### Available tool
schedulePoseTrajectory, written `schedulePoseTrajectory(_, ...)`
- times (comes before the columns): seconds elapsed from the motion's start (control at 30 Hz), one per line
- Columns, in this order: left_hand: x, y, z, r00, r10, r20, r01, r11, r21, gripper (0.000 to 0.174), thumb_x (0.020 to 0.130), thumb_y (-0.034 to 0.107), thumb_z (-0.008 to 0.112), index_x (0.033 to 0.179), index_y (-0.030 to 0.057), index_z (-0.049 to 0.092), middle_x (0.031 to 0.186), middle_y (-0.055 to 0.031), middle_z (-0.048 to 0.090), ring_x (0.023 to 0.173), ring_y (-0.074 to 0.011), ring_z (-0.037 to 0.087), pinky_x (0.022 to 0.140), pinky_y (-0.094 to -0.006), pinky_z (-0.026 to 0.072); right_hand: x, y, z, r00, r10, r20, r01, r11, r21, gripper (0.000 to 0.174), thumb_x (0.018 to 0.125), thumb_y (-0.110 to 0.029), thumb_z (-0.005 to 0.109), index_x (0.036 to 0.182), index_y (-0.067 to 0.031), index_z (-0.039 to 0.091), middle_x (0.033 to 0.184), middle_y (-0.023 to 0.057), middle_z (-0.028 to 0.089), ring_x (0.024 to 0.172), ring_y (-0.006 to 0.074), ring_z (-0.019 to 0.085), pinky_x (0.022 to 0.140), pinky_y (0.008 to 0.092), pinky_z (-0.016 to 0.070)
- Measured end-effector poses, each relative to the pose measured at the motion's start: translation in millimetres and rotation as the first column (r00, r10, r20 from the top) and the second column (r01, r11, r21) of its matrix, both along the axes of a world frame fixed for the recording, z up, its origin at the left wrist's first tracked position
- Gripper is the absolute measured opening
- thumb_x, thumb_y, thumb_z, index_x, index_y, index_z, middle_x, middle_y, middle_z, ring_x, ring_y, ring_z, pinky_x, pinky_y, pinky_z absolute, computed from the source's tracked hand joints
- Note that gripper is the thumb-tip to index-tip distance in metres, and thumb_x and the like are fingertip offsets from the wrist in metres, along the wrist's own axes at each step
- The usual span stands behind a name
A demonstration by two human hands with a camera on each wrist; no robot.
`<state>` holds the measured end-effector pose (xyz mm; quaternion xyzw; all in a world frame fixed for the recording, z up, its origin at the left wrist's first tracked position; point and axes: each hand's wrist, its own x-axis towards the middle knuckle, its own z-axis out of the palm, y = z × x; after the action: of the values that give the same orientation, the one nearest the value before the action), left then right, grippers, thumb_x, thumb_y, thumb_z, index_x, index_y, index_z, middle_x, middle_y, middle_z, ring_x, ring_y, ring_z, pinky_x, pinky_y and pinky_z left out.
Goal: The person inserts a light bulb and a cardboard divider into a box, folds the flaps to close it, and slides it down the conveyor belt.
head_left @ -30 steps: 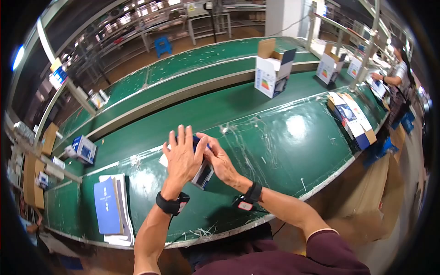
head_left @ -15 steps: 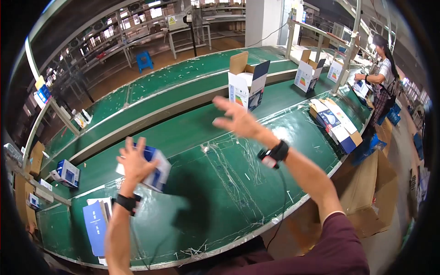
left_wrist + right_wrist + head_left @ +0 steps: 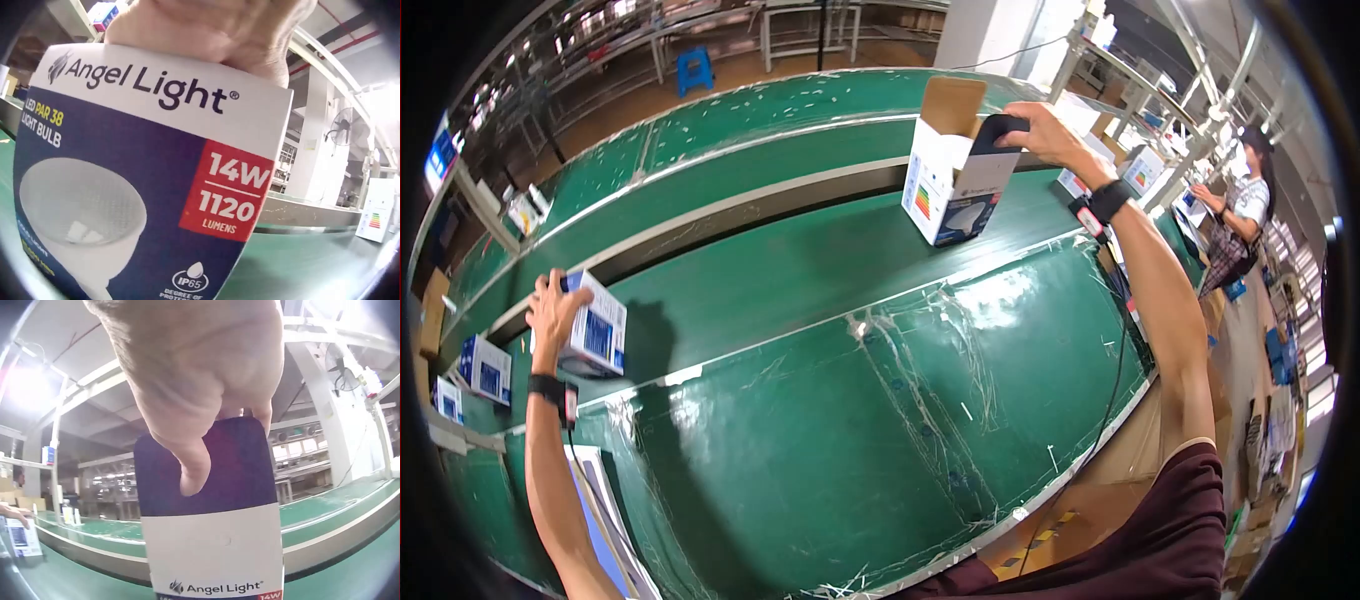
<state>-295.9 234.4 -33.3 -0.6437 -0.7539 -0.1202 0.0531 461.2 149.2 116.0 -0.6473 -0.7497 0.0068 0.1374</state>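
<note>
At the left of the head view my left hand [image 3: 555,308] holds a closed light bulb box [image 3: 600,335] from above, its fingers spread over the top. The left wrist view shows that box's printed front [image 3: 169,144], with a bulb picture and "Angel Light" lettering. My right hand [image 3: 1048,135] pinches the dark flap of a taller open light bulb box [image 3: 965,215], which stands upright on the green belt [image 3: 800,275]. In the right wrist view the thumb [image 3: 195,469] lies on the near face of that flap [image 3: 169,481]; the other fingers are mostly hidden behind it.
More small boxes [image 3: 486,370] stand beyond my left hand. Papers and a blue folder [image 3: 605,505] lie at the near left. Another printed box [image 3: 1144,170] stands at the right, near a person [image 3: 1242,200]. Plastic film [image 3: 920,400] covers part of the near worktop.
My hands were together over the closed box, then parted. The left moved leftward with that box onto the belt; the right reached right and took hold of the open box's flap.
</note>
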Motion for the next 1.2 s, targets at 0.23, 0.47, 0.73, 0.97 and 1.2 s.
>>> schedulePoseTrajectory(0.23,-4.6,34.9,-10.4,0.946,0.237,-0.223,-0.158,0.933,0.323,0.089,0.084,0.064,0.071,0.151,0.009,0.05,0.163,-0.0213,0.037,0.145,-0.0494,0.038,0.115,-0.064,0.031,-135.2,-92.8,-7.4,0.951,0.297,0.082,-0.308,0.906,0.29,0.019,0.086,-0.017,0.074,0.1,-0.0042,0.07,0.099,0.0172,0.071,0.097,0.0411,0.066,0.085,0.0479,0.0535)
schedulePoseTrajectory(0.47,216.6,-175.9,96.5,0.277,-0.932,0.234,0.645,0.36,0.674,0.028,0.105,0.022,0.062,0.123,0.0035,0.073,0.127,-0.0173,0.072,0.12,-0.0313,0.068,0.103,-0.0405,0.0523,-222.8,-202.6,4.1,0.885,0.453,-0.11,-0.422,0.878,0.226,0.015,0.083,-0.004,0.071,0.097,-0.0014,0.064,0.091,0.0178,0.066,0.089,0.0424,0.064,0.078,0.0484,0.0514)
schedulePoseTrajectory(0.73,283.7,-214.7,128.6,-0.039,-0.468,0.883,0.998,0.016,0.052,0.039,0.108,0.031,0.051,0.123,0.0021,0.072,0.098,-0.0021,0.07,0.098,-0.011,0.06,0.084,-0.0292,0.0533,-254.5,-232.2,-14.4,0.876,0.48,0.052,-0.47,0.823,0.319,0.021,0.085,-0.005,0.072,0.1,-0.0049,0.057,0.091,0.0149,0.062,0.087,0.0372,0.061,0.078,0.0465,0.0473)
schedulePoseTrajectory(0.97,292.5,-205.7,114.9,0.172,-0.31,0.935,0.974,0.194,-0.114,0.029,0.094,0.022,0.077,0.117,0.0044,0.076,0.097,-0.0003,0.074,0.083,-0.0096,0.067,0.081,-0.0277,0.0581,-253.1,-238.2,-15.7,0.853,0.518,0.059,-0.511,0.81,0.286,0.051,0.08,0.002,0.073,0.129,-0.0069,0.057,0.119,0.0117,0.058,0.117,0.0332,0.054,0.102,0.0457,0.0405)
schedulePoseTrajectory(1.2,306.2,-187.3,80.3,-0.035,-0.58,0.814,0.992,0.081,0.101,0.024,0.086,0.012,0.08,0.107,0.002,0.075,0.093,-0.0033,0.075,0.08,-0.0133,0.064,0.073,-0.0312,0.0549,-263.7,-255.5,-31.6,0.903,0.343,0.257,-0.425,0.797,0.429,0.079,0.078,-0.004,0.078,0.148,-0.0083,0.042,0.133,0.0101,0.052,0.128,0.0314,0.049,0.107,0.0477,0.039)
